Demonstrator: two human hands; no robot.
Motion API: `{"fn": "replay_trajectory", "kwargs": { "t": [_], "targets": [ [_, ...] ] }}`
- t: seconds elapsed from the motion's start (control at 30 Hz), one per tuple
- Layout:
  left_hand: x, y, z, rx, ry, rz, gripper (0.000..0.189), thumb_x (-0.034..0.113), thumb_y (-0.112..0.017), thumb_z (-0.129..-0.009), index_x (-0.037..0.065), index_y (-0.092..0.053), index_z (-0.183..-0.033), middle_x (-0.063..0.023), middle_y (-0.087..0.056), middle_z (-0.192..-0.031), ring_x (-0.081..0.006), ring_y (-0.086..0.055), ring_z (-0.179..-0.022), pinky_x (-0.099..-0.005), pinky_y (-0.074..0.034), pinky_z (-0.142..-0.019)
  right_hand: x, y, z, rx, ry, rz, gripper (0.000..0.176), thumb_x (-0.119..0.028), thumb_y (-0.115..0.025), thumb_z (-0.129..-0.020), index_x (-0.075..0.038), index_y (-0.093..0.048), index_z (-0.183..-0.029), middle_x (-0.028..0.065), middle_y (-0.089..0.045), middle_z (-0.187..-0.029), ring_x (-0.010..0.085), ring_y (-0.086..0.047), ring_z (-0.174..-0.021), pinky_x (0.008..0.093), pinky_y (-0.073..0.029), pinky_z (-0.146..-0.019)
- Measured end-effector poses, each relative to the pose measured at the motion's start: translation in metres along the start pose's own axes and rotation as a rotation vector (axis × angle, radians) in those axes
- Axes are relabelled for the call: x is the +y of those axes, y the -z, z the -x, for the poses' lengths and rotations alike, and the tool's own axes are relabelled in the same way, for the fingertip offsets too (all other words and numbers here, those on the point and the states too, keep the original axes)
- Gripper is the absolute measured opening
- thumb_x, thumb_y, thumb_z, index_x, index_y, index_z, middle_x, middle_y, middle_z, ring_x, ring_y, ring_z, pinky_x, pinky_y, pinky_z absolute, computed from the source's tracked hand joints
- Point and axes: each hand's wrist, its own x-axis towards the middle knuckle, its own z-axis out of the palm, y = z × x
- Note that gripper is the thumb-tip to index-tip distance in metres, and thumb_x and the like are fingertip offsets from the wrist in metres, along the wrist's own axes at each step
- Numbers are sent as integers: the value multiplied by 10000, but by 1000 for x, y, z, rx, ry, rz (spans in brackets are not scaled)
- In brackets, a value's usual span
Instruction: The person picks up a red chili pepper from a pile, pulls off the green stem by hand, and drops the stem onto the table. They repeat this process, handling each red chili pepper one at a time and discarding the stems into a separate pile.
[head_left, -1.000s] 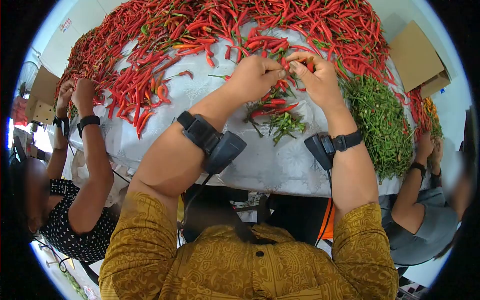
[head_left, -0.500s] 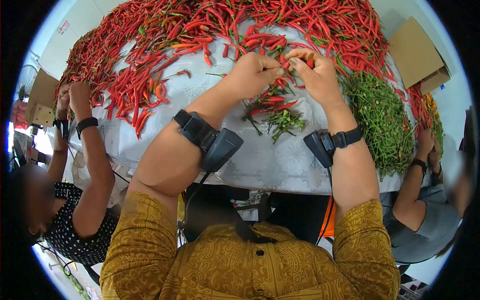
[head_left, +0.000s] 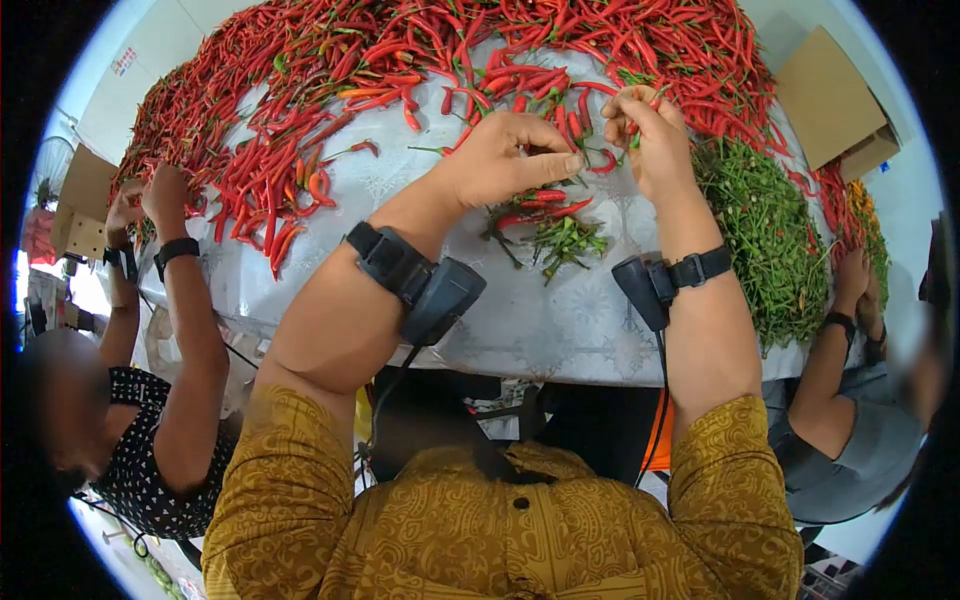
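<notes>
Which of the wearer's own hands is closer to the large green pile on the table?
Right. The right hand is beside the upper left edge of the large green pile; the left hand is farther left, beyond the right hand.

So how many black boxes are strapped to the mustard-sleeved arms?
2: one box on the left forearm, another box on the right forearm. Any under the sleeves would be hidden.

A cardboard box (head_left: pixel 822 95) stands far right (a second carton (head_left: pixel 84 205) sits far left).
</notes>
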Motion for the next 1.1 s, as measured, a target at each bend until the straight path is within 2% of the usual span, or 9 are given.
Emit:
{"fn": "replay_trajectory", "kwargs": {
  "t": [0.13,0.2,0.3,0.33,0.4,0.73,0.8,0.9,1.1],
  "targets": [
    [1,2,0,111,93,-80,280,278,-629,-776,-1,-637,-784,-31,-559,-639,-81,-481,-582,-244,-388,-513,6,14,-6,27,-78,455,141,-127,-527,-785,-7,-564,-848,39,-532,-638,100,-455,-494,259,-356,-476],
    [1,1,-1,157,87,-90,290,287,-629,-774,-2,-637,-785,-28,-559,-638,-84,-483,-583,-247,-387,-515,9,19,-10,-51,173,1241,189,-206,-637,-693,-26,-603,-741,130,-584,-650,240,-566,-578,354,-429,-554],
    [0,0,-1,188,44,-105,274,268,-630,-774,-5,-636,-792,-29,-565,-641,-82,-486,-582,-244,-390,-518,2,20,-6,-117,29,1379,222,-233,-674,-651,-23,-619,-699,173,-580,-661,298,-576,-631,392,-436,-605],
    [0,1,-1,186,52,-123,259,255,-630,-773,-2,-637,-796,-30,-573,-647,-81,-492,-585,-243,-395,-522,-2,18,-4,-116,28,1378,222,-233,-674,-651,-23,-619,-699,173,-580,-661,298,-576,-631,392,-436,-605],
    [-1,1,-2,183,59,-141,244,243,-630,-772,0,-638,-800,-32,-581,-653,-80,-498,-587,-242,-400,-526,-11,12,0,-172,-107,1340,151,-115,-643,-674,23,-606,-721,65,-475,-524,123,-438,-502,282,-366,-498],
    [-4,3,-3,157,137,-215,251,198,-631,-765,-16,-622,-895,-48,-601,-798,-99,-520,-722,-252,-420,-656,-12,18,-1,-186,-94,988,184,-146,-649,-645,21,-616,-715,39,-548,-574,114,-488,-526,282,-401,-514],
    [-5,3,-3,156,115,-223,258,199,-633,-763,-16,-620,-906,-52,-603,-811,-102,-524,-727,-256,-424,-665,-8,18,-1,-185,61,763,161,-131,-638,-666,-1,-617,-760,-10,-525,-580,63,-439,-497,234,-356,-462],
    [-9,2,-4,203,68,-266,256,183,-645,-755,-4,-619,-927,-49,-600,-823,-100,-523,-732,-249,-425,-667,-12,18,-1,-234,-67,385,162,-124,-639,-685,-33,-617,-817,-53,-487,-583,19,-384,-473,187,-284,-424],
    [-9,-2,-6,257,-46,-253,266,210,-709,-686,52,-644,-890,-47,-602,-732,-112,-532,-640,-258,-434,-586,-10,2,9,-366,-43,279,158,-106,-644,-703,-38,-615,-842,-64,-492,-616,-2,-372,-488,160,-250,-419]
  ]
}}
